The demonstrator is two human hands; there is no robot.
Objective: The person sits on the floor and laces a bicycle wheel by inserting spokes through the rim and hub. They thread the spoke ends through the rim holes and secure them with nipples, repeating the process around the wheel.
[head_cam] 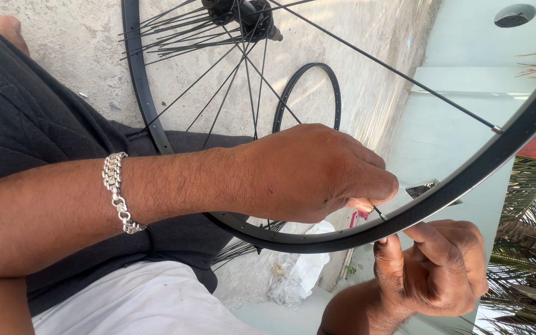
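Two hands on a bike rim (pixel 442 192): left hand (pixel 308 174) pinches a thin, bendy spoke (pixel 379 213) at 3 o'clock; right hand (pixel 438 267), half-curled, thumb touching the stiff rim, grips nothing.

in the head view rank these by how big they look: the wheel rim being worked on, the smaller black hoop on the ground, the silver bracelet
1. wheel rim, though nearness to the camera enlarges it
2. black hoop, farther off on the concrete
3. silver bracelet on the left wrist

Two hands (pixel 317 177), two rims (pixel 466 180), one bracelet (pixel 117 192)
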